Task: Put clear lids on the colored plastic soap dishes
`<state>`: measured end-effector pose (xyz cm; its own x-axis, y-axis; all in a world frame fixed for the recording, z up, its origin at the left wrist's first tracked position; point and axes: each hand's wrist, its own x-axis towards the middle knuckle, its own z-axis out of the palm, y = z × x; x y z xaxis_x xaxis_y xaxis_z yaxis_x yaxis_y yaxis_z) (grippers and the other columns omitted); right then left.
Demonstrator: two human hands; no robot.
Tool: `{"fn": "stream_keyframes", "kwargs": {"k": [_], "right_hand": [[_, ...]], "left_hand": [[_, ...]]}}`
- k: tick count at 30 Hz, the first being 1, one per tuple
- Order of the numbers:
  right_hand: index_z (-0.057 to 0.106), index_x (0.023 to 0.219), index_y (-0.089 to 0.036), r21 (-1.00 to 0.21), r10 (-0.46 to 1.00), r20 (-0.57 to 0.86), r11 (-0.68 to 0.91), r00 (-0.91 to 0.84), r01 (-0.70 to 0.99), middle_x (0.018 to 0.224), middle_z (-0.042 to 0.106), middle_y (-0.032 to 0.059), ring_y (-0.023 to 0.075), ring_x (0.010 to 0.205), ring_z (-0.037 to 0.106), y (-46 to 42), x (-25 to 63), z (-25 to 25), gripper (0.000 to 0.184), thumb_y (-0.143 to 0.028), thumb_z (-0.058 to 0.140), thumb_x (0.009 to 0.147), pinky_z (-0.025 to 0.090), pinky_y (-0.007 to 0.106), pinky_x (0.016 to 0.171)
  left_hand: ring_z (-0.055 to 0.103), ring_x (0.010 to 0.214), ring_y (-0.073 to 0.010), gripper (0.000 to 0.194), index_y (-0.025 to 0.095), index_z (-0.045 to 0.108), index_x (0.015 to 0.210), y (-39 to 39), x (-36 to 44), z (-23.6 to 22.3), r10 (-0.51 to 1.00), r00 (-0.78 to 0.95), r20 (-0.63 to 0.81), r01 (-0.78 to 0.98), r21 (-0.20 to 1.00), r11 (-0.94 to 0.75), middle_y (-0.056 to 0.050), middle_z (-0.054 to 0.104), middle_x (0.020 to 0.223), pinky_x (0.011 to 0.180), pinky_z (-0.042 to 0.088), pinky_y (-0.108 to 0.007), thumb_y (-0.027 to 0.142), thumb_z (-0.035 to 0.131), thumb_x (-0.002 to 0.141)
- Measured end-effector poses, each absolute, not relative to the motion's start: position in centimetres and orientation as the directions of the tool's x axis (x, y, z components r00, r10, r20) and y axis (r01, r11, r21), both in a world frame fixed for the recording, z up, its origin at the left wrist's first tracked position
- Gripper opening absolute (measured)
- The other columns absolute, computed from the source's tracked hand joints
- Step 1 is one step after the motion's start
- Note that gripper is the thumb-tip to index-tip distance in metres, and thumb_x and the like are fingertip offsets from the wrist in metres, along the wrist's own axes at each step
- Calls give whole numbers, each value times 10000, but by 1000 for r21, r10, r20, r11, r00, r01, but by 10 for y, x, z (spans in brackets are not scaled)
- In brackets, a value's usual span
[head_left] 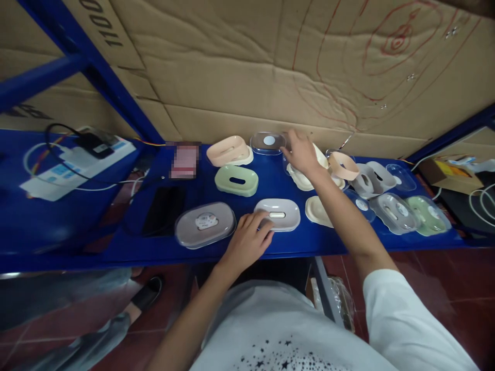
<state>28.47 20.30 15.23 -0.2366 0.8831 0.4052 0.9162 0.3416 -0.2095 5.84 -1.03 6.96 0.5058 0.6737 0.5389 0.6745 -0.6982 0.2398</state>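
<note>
On my remote feed, the white dish (291, 208) reads as smooth, glossy plastic; green tray (249, 181) = plastic too, w/ softer sheen. Clear lid (258, 146): shiny see-thru plastic. Cardboard backing (232, 67): matt, creased. T-shirt (266, 319): matt cloth.

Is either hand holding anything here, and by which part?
The left hand has fingers at the left end of the pale dish; the right hand is at the clear lid's right end. Whether either grips cannot be told.
</note>
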Motion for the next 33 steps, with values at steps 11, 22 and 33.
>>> {"fn": "stream_keyframes", "kwargs": {"k": [11,22,33], "right_hand": [[598,1157,-206,-257,855,384,462,-349,849,1199,695,140,277,1071,655,181,281,138,154,-229,464,1087,541,437,968],[618,1486,-338,-541,722,283,663,-631,517,1490,602,102,294,1501,547,11,324,111,486,-421,740,1023,459,567,1276],[556,1544,-450,-544,642,261,715,-721,439,1523,652,27,287,1498,576,16,326,110,534,-244,612,1054,221,691,1392]], "left_hand": [[520,1521,-368,316,204,623,1290,-11,56,65,777,374,507,603,503,-619,-208,459,1614,1199,534,-539,175,703,985],[320,1666,-349,883,319,183,1726,-4,56,58,876,298,379,532,696,-482,-199,236,1802,1297,420,-540,249,709,1021],[440,1597,-334,876,373,318,1694,-3,50,57,893,312,326,537,715,-448,-147,347,1745,1279,447,-517,266,797,969]]}}
